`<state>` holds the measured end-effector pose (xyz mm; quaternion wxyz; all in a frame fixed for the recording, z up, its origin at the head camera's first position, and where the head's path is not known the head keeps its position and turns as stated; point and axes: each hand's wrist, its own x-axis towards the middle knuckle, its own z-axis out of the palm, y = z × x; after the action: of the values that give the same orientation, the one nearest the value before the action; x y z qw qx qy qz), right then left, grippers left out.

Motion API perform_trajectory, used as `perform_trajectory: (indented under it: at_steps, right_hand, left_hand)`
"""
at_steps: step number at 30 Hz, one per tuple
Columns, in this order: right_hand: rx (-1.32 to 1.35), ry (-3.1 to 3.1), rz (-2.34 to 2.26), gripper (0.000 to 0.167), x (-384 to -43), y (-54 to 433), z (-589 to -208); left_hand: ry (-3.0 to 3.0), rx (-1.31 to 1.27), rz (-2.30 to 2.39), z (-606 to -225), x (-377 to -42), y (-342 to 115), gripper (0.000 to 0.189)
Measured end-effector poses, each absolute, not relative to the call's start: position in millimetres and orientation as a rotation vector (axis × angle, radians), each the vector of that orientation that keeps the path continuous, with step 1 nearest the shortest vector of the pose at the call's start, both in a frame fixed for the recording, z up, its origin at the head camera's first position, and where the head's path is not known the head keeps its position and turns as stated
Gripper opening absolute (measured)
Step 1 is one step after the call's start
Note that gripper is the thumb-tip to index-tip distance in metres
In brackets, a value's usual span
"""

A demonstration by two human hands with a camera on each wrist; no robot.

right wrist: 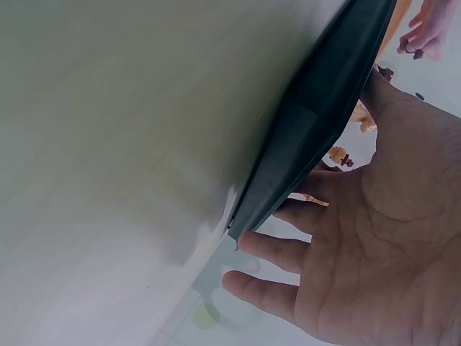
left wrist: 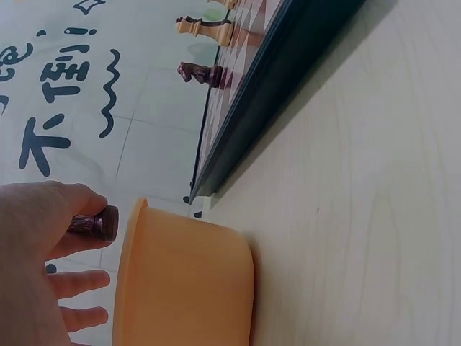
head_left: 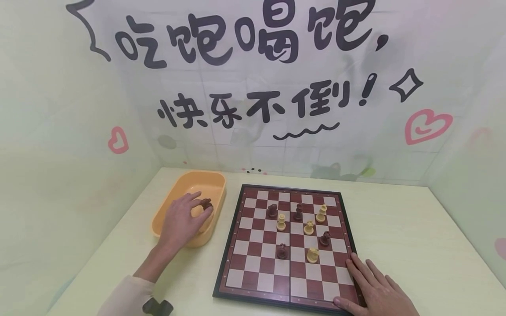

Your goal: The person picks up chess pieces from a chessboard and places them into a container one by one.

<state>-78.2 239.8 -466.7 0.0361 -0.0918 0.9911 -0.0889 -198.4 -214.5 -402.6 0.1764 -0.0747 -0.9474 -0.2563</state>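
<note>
1. Chessboard [head_left: 252, 249]: lies on the pale table [head_left: 399, 219]; red and off-white squares, dark edge.
2. Left hand [head_left: 182, 219]: left of the chessboard, pinching a dark chess piece [head_left: 206, 204] between thumb and finger, other fingers apart.
3. That piece sits just above the rim of the orange tub [head_left: 218, 175], which stands left of the chessboard. Possibly a knight; fingers hide much of it.
4. Right hand [head_left: 379, 289]: fingers extended, gripping nothing; thumb on the chessboard's near right corner, fingers along its right edge.
5. On the chessboard: four dark pieces [head_left: 282, 251] and four cream pieces [head_left: 312, 255], upright.
6. Backdrop [head_left: 245, 156], behind the chessboard: black lettering [head_left: 264, 105] reads "吃饱喝饱," then "快乐不倒!"; wavy underline [head_left: 306, 131] below; pink heart [head_left: 428, 127] behind and right.
</note>
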Motion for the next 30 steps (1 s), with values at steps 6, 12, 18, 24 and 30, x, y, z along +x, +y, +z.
perform_trajectory:
  at_steps: [6,12,18,24,30]
  right_hand:
    - [-0.29,3.063,-0.263,0.105,-78,240,-466]
    - [-0.299,3.077,-0.266,0.104,-79,240,-466]
    - [-0.299,3.067,-0.277,0.104,-78,241,-467]
    - [-0.319,3.139,-0.244,0.102,-77,240,-470]
    - [-0.329,3.173,-0.206,0.101,-77,241,-472]
  left_hand:
    - [-2.689,-0.174,-0.785,-400,-198,-225,0.037]
    - [-2.689,-0.16,-0.779,-398,-199,-234,0.04]
    - [-2.711,-0.138,-0.769,-401,-198,-239,0.043]
    - [-2.713,-0.119,-0.78,-403,-197,-245,0.045]
    - [-2.706,-0.102,-0.801,-404,-197,-251,0.047]
